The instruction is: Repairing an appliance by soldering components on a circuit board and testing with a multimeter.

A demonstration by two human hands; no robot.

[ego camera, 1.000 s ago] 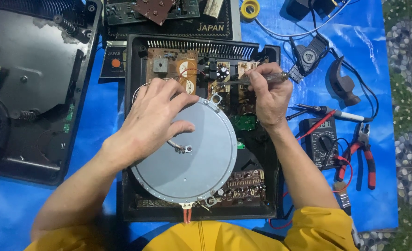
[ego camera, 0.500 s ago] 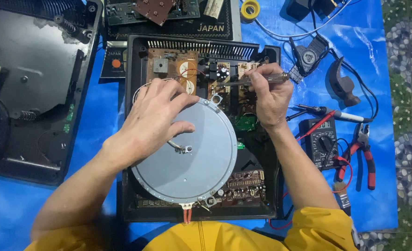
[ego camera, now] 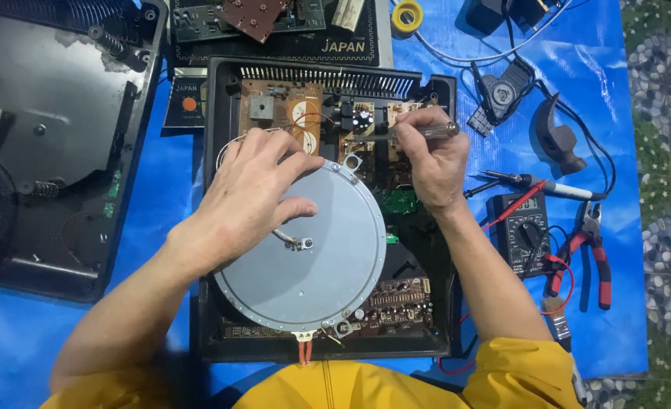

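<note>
On the grey disc (ego camera: 305, 265), left hand (ego camera: 248, 193) flat.

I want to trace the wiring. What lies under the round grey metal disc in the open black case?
Around the round grey metal disc, brown circuit boards show inside the open black case. The left hand rests on the disc. What lies directly beneath the disc is covered.

I see the round grey disc (ego camera: 305, 265) lying flat at the centre of the frame, inside the open black casing (ego camera: 206, 303), covering its lower middle. A small metal clip sits near the disc's centre. The screwdriver (ego camera: 419, 132), with a clear handle, lies nearly level at upper centre, its tip over the brown circuit board (ego camera: 278, 113).
</note>
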